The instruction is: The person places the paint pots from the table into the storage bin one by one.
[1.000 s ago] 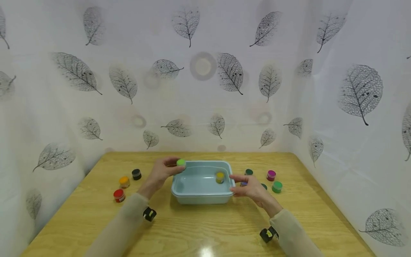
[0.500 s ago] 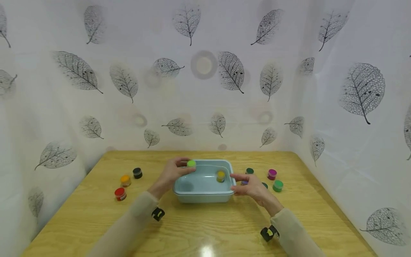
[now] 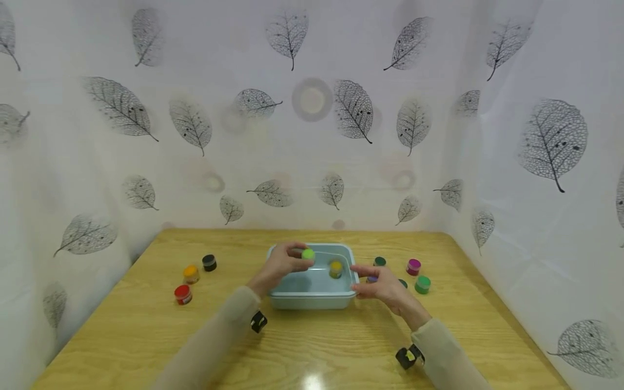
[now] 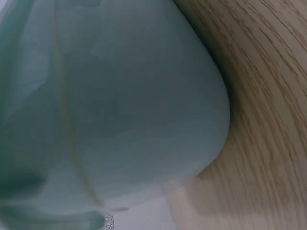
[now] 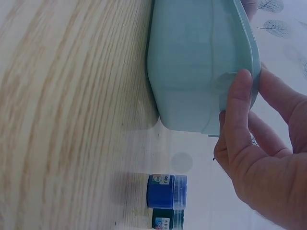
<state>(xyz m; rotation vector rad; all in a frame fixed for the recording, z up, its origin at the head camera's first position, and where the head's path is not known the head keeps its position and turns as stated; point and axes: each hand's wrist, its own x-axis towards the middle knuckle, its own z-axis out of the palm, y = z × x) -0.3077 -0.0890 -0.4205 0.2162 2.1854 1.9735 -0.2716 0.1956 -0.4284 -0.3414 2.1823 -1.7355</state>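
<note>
In the head view, a pale blue plastic basin [image 3: 312, 296] stands at the middle of the table. My left hand [image 3: 283, 265] reaches over its left part, pinching a small paint jar with a light green lid [image 3: 308, 254] between thumb and fingers. Inside the basin, towards the right, sits a yellow-lidded paint jar [image 3: 335, 270]. My right hand [image 3: 387, 292] holds the basin's right rim; the right wrist view shows thumb and fingers of this hand [image 5: 259, 153] on either side of the rim. Only the basin wall [image 4: 144, 96] and table fill the left wrist view, without the jar.
Red [image 3: 183, 294], orange [image 3: 191, 274] and black [image 3: 209, 263] jars stand at left. Dark green [image 3: 379, 261], magenta [image 3: 413, 266] and green [image 3: 422, 284] ones stand at right, with others partly behind my right hand. A blue jar [image 5: 160, 191] shows below the basin in the right wrist view.
My left hand has carried the light green jar rightwards, from the basin's left rim to over its inside. The right hand keeps its place on the rim.
</note>
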